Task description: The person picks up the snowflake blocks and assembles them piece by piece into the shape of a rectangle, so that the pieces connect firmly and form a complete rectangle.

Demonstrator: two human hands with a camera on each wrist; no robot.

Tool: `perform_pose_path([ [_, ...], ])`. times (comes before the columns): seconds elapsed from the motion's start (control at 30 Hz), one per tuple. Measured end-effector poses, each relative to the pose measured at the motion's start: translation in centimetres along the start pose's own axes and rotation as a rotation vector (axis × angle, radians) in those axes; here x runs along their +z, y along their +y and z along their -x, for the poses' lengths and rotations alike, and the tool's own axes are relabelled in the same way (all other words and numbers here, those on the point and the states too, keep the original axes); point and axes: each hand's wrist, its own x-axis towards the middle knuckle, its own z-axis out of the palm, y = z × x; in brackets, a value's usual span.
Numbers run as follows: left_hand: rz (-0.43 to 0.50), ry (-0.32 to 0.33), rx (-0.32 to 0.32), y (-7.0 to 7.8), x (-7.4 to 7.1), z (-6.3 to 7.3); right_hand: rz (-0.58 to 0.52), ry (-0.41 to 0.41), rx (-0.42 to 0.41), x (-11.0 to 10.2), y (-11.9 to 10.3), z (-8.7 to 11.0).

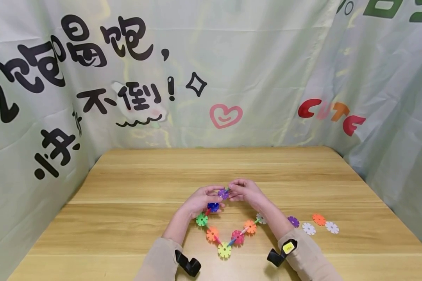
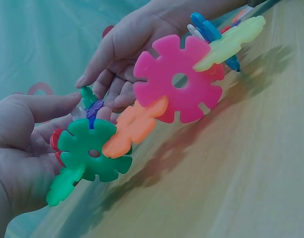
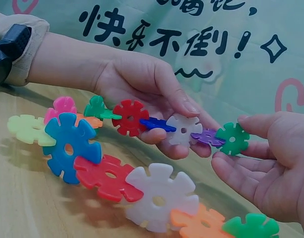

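A chain of slotted, flower-shaped plastic discs curves in front of me, its yellow disc (image 1: 224, 250) nearest in the head view. My left hand (image 1: 198, 201) supports one end, with thumb and fingers pinching a white disc (image 3: 177, 130). Beyond that, a purple disc (image 3: 207, 137) links on to a green disc (image 3: 233, 139). My right hand (image 1: 247, 192) pinches this green end disc between thumb and fingers. Blue (image 3: 158, 124) and red discs (image 3: 130, 117) follow along the left palm. The chain's other end passes beside my right forearm, which partly hides it.
Right of my right forearm lie several loose discs: a purple one (image 1: 293, 221), a white one (image 1: 308, 228), an orange one (image 1: 319, 219) and another white one (image 1: 332, 227). The wooden table (image 1: 137, 168) meets a printed curtain (image 1: 267, 70) at the back and sides.
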Motion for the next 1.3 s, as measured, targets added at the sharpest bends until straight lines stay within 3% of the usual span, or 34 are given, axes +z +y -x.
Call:
perform_pose_path([
  [0.5,-0.013,0.026,0.009,-0.1,-0.2,-0.1,0.038,0.094,-0.020,-2.8,-1.0,1.2],
  [0.87,0.008,0.038,-0.009,-0.1,-0.1,0.0,0.130,0.178,-0.038,-7.6,-1.7,5.0],
  [1.03,0.013,0.046,-0.014,0.0,-0.1,0.0,0.226,0.205,-0.041,-9.6,-1.6,6.7],
  [1.2,0.013,0.046,-0.015,0.1,-0.1,0.0,0.366,0.236,0.006,-11.3,-1.5,8.6],
  [1.3,0.016,0.041,-0.014,0.1,-0.1,0.0,0.393,0.239,0.038,-12.2,-1.3,9.5],
])
